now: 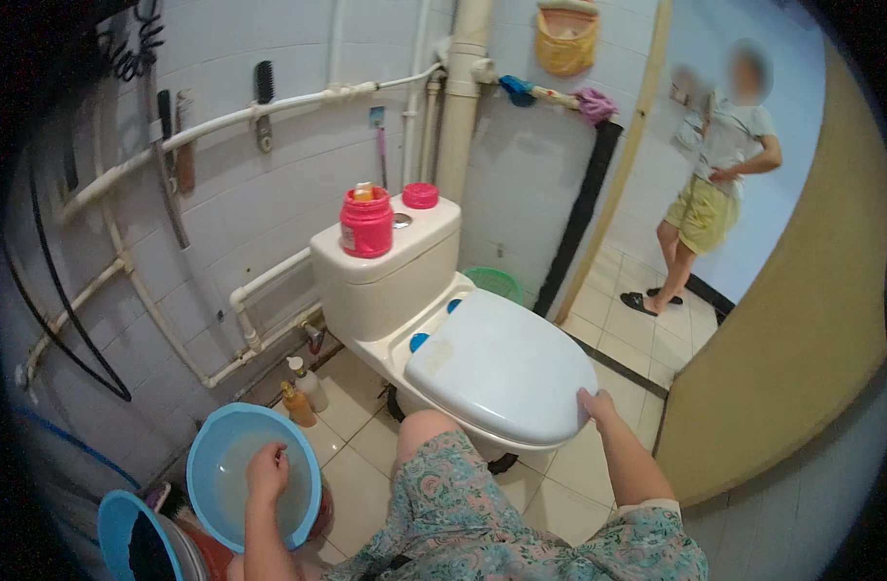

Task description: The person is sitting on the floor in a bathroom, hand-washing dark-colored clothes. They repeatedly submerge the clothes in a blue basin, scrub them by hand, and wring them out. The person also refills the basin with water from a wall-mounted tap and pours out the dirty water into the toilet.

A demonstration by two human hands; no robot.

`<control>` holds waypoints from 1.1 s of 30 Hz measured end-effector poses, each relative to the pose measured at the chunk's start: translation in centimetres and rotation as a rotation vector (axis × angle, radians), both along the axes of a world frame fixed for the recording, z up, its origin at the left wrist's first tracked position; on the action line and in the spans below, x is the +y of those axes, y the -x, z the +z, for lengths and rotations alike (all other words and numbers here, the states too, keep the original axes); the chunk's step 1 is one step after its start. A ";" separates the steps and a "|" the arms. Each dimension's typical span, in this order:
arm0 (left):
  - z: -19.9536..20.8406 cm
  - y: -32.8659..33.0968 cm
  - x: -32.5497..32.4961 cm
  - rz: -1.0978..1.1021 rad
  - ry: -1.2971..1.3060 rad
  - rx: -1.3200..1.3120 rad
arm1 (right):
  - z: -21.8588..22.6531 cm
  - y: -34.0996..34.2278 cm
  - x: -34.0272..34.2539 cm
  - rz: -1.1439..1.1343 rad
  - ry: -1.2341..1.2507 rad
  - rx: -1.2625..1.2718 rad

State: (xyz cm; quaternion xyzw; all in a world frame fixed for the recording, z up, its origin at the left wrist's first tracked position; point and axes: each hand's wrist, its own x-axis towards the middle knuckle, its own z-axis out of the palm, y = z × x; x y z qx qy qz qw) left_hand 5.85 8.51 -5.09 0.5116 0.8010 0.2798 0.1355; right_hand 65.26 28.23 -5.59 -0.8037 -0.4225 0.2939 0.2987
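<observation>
Fingers of the right hand [596, 405] curl around the front edge of the closed white toilet lid [501, 368], gripping its rim at the side nearest the doorway. The lid lies flat on the toilet bowl, which stands on the tiled floor [361, 465] against the white tiled wall, with two blue buffers showing at its hinge end. The left hand [267, 472] is down inside a light blue basin [220, 455] on the floor to the left of the toilet; its fingers are bent together, and whether they hold anything cannot be told. A second blue basin [119, 528] sits just beside the first, at the lower left edge. On the cistern [390, 281] stands a pink jar [367, 225] with a pink lid [420, 196] lying near it. Two small bottles [300, 392] stand on the floor between the basin and the toilet base. A green basket [494, 282] sits behind the toilet. Beyond the open doorway another person [719, 174] stands on the tiles, well apart.
</observation>
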 end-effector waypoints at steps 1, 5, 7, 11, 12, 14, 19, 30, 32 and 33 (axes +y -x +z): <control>-0.2 0.1 0.0 -0.014 0.003 0.026 | 0.0 0.1 0.8 -0.083 0.029 0.152; -0.7 -0.5 -0.2 -0.015 -0.006 0.072 | -0.4 -0.2 2.7 -0.208 0.144 0.344; -1.4 -0.6 0.0 -0.003 -0.030 0.034 | -3.1 -2.3 4.4 -0.215 0.070 0.440; -2.0 -1.5 1.6 -0.004 -0.085 -0.223 | -10.7 -10.5 9.9 -0.219 0.030 0.318; -2.0 -1.7 1.8 0.002 -0.091 -0.311 | -12.2 -11.5 10.0 -0.220 0.045 0.269; -2.3 0.2 1.1 -0.014 -0.219 -0.496 | -9.2 -4.8 8.1 -0.112 0.136 0.409; 5.4 -10.4 8.0 -0.327 -0.164 -0.487 | -7.4 -6.1 6.0 -0.234 0.124 0.450; 7.4 -32.5 16.8 -1.118 -0.211 0.278 | -2.6 -5.0 2.7 -0.193 0.083 0.650; 5.3 -34.6 16.3 -1.189 -0.208 0.388 | -2.5 -5.1 2.7 -0.223 0.103 0.739; 4.6 -35.6 15.9 -1.213 -0.177 0.470 | -2.3 -4.7 2.4 -0.200 0.116 0.688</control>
